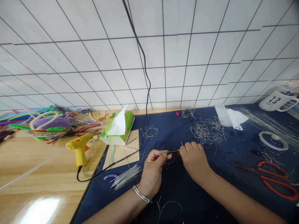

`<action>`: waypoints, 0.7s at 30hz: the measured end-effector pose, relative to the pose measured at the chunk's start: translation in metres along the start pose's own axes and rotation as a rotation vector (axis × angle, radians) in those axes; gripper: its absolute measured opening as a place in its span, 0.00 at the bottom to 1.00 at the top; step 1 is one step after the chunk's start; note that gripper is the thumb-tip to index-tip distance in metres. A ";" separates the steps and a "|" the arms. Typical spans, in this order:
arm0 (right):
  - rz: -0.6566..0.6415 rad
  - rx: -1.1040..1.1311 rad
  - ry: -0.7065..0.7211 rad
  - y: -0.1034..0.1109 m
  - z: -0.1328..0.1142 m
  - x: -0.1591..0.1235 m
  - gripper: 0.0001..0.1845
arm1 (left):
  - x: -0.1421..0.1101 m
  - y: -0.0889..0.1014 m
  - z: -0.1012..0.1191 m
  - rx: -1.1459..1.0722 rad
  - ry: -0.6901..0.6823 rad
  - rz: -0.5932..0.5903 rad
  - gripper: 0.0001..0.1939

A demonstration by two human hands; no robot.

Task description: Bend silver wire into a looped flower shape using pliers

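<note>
My left hand (pixel 153 169), with a silver bangle at the wrist, is closed in a pinch on thin wire. Loops of a wire flower shape (pixel 169 164) show just below its fingertips, partly lost against the dark cloth. My right hand (pixel 193 160) is wrapped around a dark narrow tool (pixel 174 152), whose tip reaches my left fingertips; its kind is hidden by the fingers. Beyond them lies another wire flower (pixel 150 132). A bundle of straight wires (pixel 128 177) rests left of my left hand, and a curved loose wire (pixel 170 203) lies in front.
On the blue cloth (pixel 163 124) are a tangled wire heap (pixel 207 130), red-handled scissors (pixel 268 174), a white ring (pixel 273 141) and a mug (pixel 279 99). Leftward are a yellow glue gun (pixel 80 149), a tissue pack (pixel 120 127), colourful pipe cleaners (pixel 50 124) and a black cord (pixel 146 68).
</note>
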State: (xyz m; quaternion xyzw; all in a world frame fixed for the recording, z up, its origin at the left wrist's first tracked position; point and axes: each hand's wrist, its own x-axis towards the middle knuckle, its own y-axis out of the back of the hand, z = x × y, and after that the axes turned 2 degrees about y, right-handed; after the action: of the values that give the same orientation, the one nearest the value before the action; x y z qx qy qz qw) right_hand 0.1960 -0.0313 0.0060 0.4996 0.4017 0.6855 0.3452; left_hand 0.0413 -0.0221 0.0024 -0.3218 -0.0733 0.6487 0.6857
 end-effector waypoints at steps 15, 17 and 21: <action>0.053 0.000 0.019 0.003 0.006 0.002 0.11 | 0.002 0.000 0.005 -0.018 0.055 -0.020 0.09; 0.057 0.000 0.022 0.002 0.006 0.002 0.11 | 0.002 0.000 0.005 -0.023 0.072 -0.019 0.10; 0.045 0.004 0.026 0.002 0.005 0.001 0.11 | 0.003 0.002 0.005 -0.030 0.089 -0.026 0.10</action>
State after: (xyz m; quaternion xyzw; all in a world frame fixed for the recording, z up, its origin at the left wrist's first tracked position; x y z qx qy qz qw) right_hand 0.2007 -0.0299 0.0092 0.5002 0.3961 0.6986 0.3237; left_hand 0.0380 -0.0175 0.0040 -0.3595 -0.0568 0.6235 0.6919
